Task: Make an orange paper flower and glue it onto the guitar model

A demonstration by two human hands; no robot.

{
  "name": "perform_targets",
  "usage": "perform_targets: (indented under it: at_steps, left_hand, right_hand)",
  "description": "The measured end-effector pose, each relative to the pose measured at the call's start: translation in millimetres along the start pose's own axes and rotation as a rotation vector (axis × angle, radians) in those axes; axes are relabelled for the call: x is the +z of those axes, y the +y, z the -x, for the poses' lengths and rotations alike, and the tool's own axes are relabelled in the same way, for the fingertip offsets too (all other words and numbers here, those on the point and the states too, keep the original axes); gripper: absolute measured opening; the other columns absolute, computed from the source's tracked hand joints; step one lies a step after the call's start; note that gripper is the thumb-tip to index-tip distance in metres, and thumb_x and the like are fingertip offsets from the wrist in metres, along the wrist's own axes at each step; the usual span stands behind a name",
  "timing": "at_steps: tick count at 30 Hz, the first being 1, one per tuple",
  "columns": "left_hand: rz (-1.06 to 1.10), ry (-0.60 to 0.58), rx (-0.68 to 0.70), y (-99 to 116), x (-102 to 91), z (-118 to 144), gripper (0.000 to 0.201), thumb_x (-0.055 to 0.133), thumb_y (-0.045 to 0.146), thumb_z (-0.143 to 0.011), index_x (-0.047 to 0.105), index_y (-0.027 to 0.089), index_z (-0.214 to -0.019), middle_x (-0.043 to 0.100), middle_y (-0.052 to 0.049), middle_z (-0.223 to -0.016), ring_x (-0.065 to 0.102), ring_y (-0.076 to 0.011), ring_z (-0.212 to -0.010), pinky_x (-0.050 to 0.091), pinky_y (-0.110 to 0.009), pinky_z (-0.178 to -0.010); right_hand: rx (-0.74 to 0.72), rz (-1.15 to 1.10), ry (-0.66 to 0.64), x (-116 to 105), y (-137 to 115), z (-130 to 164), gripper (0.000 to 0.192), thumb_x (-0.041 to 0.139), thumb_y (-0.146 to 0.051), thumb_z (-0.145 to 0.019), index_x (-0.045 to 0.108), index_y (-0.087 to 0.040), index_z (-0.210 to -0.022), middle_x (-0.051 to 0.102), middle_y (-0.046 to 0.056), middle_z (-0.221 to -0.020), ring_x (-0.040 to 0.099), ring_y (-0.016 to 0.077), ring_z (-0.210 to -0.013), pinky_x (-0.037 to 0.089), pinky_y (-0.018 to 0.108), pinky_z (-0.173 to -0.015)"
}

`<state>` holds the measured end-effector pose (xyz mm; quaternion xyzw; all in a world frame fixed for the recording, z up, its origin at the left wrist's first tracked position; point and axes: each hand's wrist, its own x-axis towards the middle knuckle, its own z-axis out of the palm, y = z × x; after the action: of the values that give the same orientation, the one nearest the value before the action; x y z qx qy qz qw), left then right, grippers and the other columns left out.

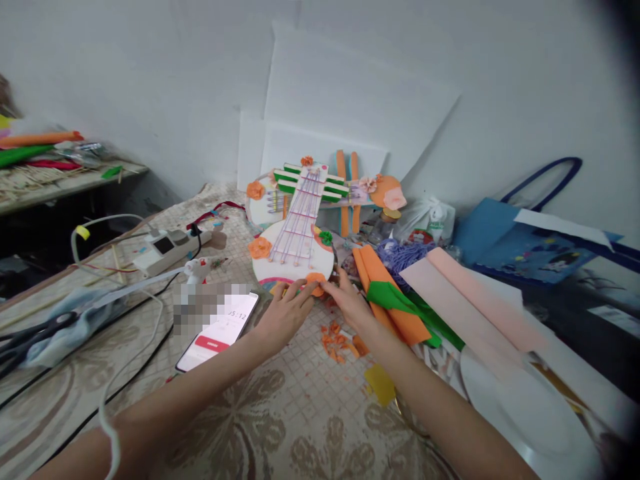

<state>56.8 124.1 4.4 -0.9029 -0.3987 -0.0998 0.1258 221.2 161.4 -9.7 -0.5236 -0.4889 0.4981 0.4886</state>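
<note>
Guitar [295, 247], a white craft model with purple strings and orange paper flowers, lies flat just beyond my fingertips. Going left to right: scissors [30, 333] rest well left of my fingers, then a phone [220, 330] sits just left of my left hand [285, 317]. That hand's fingers pinch together on the orange flower [316, 283] at the guitar's near edge. My right hand [350, 303] meets it, fingertips closed on the same flower. Orange scraps [337, 340] lie under my wrists; folded orange and green paper [395, 297] sits right of my fingers.
</note>
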Motion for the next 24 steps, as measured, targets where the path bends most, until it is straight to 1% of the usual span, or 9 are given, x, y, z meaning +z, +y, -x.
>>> perform_targets:
  at_steps: [3, 6, 9, 12, 14, 17, 20, 24]
  left_hand:
    - [-0.007, -0.006, -0.011, -1.0, 0.5, -1.9, 0.024, 0.038, 0.009, -0.087, 0.056, 0.016, -0.103, 0.039, -0.004, -0.141, 0.035, -0.0294, -0.123, 0.037, -0.048, -0.092]
    - [-0.007, 0.006, -0.031, -3.7, 3.0, -0.9, 0.025, 0.038, 0.011, -0.088, 0.056, 0.016, -0.104, 0.039, -0.005, -0.14, 0.036, -0.0291, -0.123, 0.038, -0.047, -0.091]
    - [0.01, 0.031, -0.057, -6.9, 5.9, 0.9, 0.025, 0.039, 0.013, -0.087, 0.056, 0.016, -0.106, 0.04, -0.006, -0.14, 0.035, -0.0286, -0.123, 0.037, -0.047, -0.092]
    - [0.022, 0.043, -0.071, -8.7, 6.7, 0.7, 0.025, 0.042, 0.013, -0.086, 0.057, 0.017, -0.106, 0.038, -0.006, -0.141, 0.035, -0.0293, -0.123, 0.036, -0.047, -0.092]
    - [0.02, 0.035, -0.065, -9.0, 6.0, -0.9, 0.027, 0.043, 0.011, -0.084, 0.057, 0.018, -0.106, 0.036, -0.006, -0.142, 0.034, -0.0297, -0.124, 0.035, -0.048, -0.092]
    - [0.008, 0.013, -0.036, -9.1, 4.7, -3.6, 0.034, 0.045, 0.006, -0.079, 0.055, 0.019, -0.109, 0.032, -0.005, -0.144, 0.03, -0.0297, -0.126, 0.035, -0.048, -0.093]
    - [0.001, -0.005, -0.015, -9.7, 5.4, -5.1, 0.039, 0.046, 0.003, -0.076, 0.053, 0.018, -0.111, 0.032, -0.005, -0.144, 0.028, -0.0298, -0.128, 0.034, -0.048, -0.093]
    - [0.022, 0.017, -0.053, -10.1, 7.2, -4.2, 0.026, 0.045, 0.011, -0.083, 0.056, 0.017, -0.105, 0.037, -0.007, -0.141, 0.03, -0.03, -0.126, 0.033, -0.048, -0.093]
  right_hand:
    - [0.001, 0.014, -0.008, 1.3, -0.6, 1.4, 0.054, 0.061, -0.027, -0.068, 0.043, -0.027, -0.119, 0.063, 0.003, -0.103, 0.06, 0.0163, -0.068, 0.045, 0.025, -0.052]
    - [-0.012, 0.018, -0.017, 1.4, -1.6, 3.4, 0.057, 0.061, -0.025, -0.067, 0.042, -0.027, -0.121, 0.063, 0.004, -0.105, 0.06, 0.0167, -0.07, 0.046, 0.025, -0.052]
    - [-0.028, 0.026, 0.007, 0.3, -1.6, 6.2, 0.058, 0.06, -0.024, -0.067, 0.041, -0.025, -0.121, 0.061, 0.005, -0.109, 0.061, 0.018, -0.079, 0.048, 0.026, -0.057]
    - [-0.042, 0.03, 0.027, 0.3, 0.6, 7.0, 0.057, 0.058, -0.025, -0.069, 0.04, -0.024, -0.123, 0.061, 0.007, -0.11, 0.061, 0.0195, -0.082, 0.049, 0.029, -0.062]
    - [-0.066, 0.025, 0.03, 1.9, 2.5, 5.4, 0.056, 0.058, -0.025, -0.069, 0.039, -0.024, -0.123, 0.061, 0.006, -0.111, 0.061, 0.0205, -0.088, 0.05, 0.032, -0.069]
    - [-0.105, 0.024, 0.037, 6.3, 4.1, 0.8, 0.054, 0.059, -0.023, -0.068, 0.041, -0.026, -0.119, 0.061, 0.004, -0.112, 0.058, 0.0208, -0.101, 0.048, 0.034, -0.082]
    - [-0.121, 0.035, 0.048, 10.3, 3.3, -2.1, 0.054, 0.061, -0.02, -0.065, 0.042, -0.027, -0.116, 0.062, 0.003, -0.111, 0.057, 0.0217, -0.103, 0.046, 0.036, -0.086]
    - [-0.145, 0.047, 0.048, 10.4, 1.2, 0.7, 0.058, 0.064, -0.018, -0.062, 0.042, -0.024, -0.115, 0.058, 0.006, -0.117, 0.056, 0.0217, -0.104, 0.045, 0.035, -0.089]
